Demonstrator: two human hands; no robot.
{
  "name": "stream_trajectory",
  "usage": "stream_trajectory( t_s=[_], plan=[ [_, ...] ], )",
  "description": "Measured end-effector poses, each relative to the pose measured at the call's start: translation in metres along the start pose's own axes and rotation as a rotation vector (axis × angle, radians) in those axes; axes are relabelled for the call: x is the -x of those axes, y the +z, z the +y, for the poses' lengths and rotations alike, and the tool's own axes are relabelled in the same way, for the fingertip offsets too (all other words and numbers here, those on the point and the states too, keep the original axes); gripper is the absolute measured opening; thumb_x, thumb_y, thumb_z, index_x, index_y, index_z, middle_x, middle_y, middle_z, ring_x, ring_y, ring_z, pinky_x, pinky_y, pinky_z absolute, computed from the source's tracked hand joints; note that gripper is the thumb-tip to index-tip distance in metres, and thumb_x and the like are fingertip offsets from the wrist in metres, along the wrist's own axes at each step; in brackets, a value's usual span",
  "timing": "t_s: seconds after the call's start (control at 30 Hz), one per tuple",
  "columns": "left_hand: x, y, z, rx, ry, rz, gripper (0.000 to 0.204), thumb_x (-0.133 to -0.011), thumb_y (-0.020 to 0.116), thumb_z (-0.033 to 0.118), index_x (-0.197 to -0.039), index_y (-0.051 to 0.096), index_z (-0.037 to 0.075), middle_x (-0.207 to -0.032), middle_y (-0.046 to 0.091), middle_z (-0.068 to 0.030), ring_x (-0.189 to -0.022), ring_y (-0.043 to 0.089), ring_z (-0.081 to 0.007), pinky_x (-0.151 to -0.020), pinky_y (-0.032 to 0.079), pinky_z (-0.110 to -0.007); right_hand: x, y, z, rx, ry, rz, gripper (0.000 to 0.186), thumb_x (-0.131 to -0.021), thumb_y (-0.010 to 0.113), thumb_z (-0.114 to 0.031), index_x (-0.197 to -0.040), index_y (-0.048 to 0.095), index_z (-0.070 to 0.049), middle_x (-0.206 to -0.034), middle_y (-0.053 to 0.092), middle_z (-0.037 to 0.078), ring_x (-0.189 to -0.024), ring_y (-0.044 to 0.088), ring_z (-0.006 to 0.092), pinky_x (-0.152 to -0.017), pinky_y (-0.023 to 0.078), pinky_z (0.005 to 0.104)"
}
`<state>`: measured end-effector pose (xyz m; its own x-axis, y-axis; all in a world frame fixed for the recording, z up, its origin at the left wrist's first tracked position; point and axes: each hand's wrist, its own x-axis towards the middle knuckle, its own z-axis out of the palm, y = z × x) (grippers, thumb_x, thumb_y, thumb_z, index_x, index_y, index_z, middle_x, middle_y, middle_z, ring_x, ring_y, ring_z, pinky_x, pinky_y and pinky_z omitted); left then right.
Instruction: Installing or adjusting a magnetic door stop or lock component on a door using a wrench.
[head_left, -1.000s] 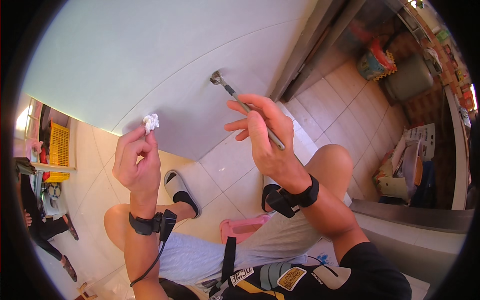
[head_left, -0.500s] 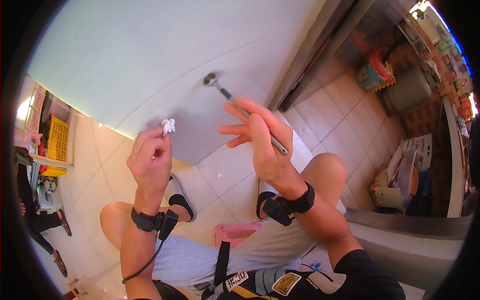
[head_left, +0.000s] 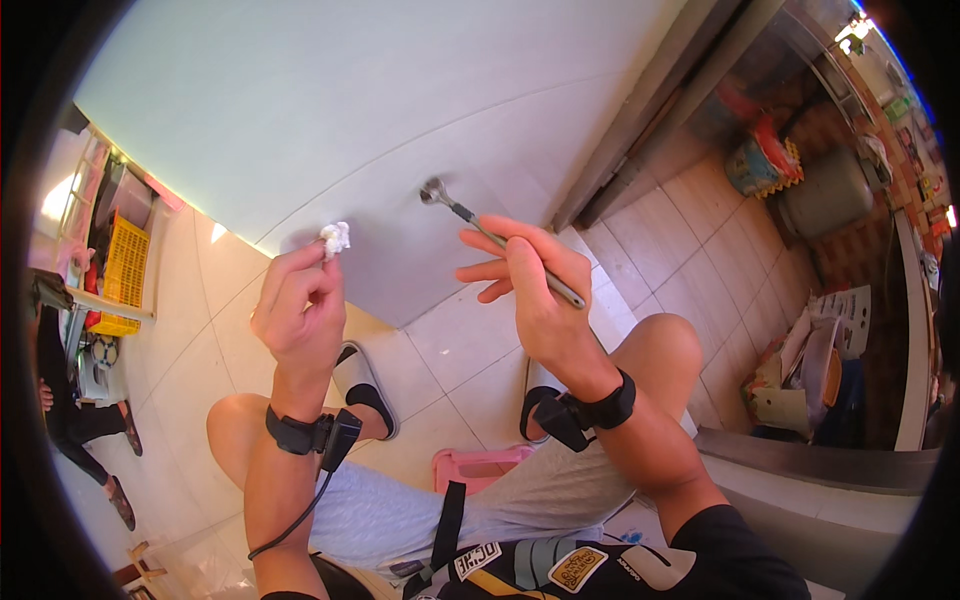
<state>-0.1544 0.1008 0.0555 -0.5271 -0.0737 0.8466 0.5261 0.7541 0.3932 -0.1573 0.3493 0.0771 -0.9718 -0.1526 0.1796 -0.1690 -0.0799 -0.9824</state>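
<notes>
The left hand is raised in front of the pale wall, with its fingers closed in a pinch around a small white crumpled wad, which looks like tissue or putty; I cannot tell which one. The wad sits at the fingertips, just beside the wall surface and to the left of the wrench head. The right hand is closed on a slim metal wrench, holding the shaft between thumb and fingers, while two fingers stay stretched out toward the left. The open-ended head of the wrench points up and left, very near the wall; whether it touches the wall I cannot tell. Both wrists wear a black strap, and a cable hangs from the left one. Below the wrench, the person's bare knees and grey shorts are over the tiled floor, with a pink low stool between the legs and black sandals on the feet.
</notes>
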Motion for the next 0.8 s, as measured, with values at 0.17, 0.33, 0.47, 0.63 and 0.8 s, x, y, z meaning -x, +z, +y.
stream_trajectory(
  t_s=[0.17, 0.33, 0.47, 0.63, 0.8],
  plan=[
    [0.007, -0.001, -0.006, 0.006, -0.057, -0.103, 0.025, -0.081, 0.082, -0.011, -0.075, 0.061, 0.001, -0.097, 0.075, -0.0092, -0.066, 0.065, -0.0150, -0.054, 0.052, -0.025, 0.000, 0.009, 0.006, 0.008, 0.165, 0.014, 0.040, -0.110, 0.038, -0.012, -0.138, 0.061, 0.007, -0.125, 0.072, 0.028, -0.096, 0.079, 0.0308, -0.073, 0.061, 0.0328],
    [-0.002, -0.002, 0.001, -0.003, 0.008, 0.000, 0.025, -0.081, 0.082, -0.011, -0.076, 0.060, 0.001, -0.095, 0.074, -0.0093, -0.064, 0.064, -0.0150, -0.055, 0.052, -0.025, 0.003, 0.009, -0.001, -0.088, -0.084, -0.043, 0.035, -0.107, 0.045, -0.004, -0.136, 0.062, 0.006, -0.121, 0.075, 0.023, -0.092, 0.080, 0.0273, -0.070, 0.062, 0.0306],
    [0.003, -0.004, -0.003, 0.016, -0.006, 0.000, 0.025, -0.083, 0.080, -0.014, -0.076, 0.059, -0.001, -0.098, 0.075, -0.0127, -0.068, 0.065, -0.0121, -0.053, 0.052, -0.023, 0.008, 0.016, 0.006, 0.001, -0.086, -0.116, 0.035, -0.107, 0.047, -0.004, -0.138, 0.061, 0.006, -0.123, 0.075, 0.021, -0.092, 0.080, 0.0266, -0.070, 0.062, 0.0304],
    [0.011, -0.002, -0.007, 0.004, -0.149, -0.298, 0.023, -0.084, 0.079, -0.010, -0.077, 0.059, 0.000, -0.092, 0.073, -0.0087, -0.067, 0.064, -0.0133, -0.055, 0.051, -0.025, 0.013, 0.020, 0.000, 0.061, -0.162, -0.218, 0.039, -0.106, 0.047, 0.000, -0.144, 0.055, 0.006, -0.130, 0.071, 0.026, -0.097, 0.079, 0.0286, -0.074, 0.063, 0.0307],
    [0.014, -0.006, -0.004, -0.008, -0.134, -0.344, 0.023, -0.083, 0.080, -0.009, -0.077, 0.059, 0.000, -0.091, 0.072, -0.0082, -0.066, 0.064, -0.0156, -0.057, 0.051, -0.026, 0.009, 0.020, 0.007, 0.060, -0.204, -0.149, 0.039, -0.104, 0.056, -0.002, -0.142, 0.057, 0.005, -0.128, 0.073, 0.021, -0.093, 0.080, 0.0243, -0.070, 0.062, 0.0286]
  ],
)
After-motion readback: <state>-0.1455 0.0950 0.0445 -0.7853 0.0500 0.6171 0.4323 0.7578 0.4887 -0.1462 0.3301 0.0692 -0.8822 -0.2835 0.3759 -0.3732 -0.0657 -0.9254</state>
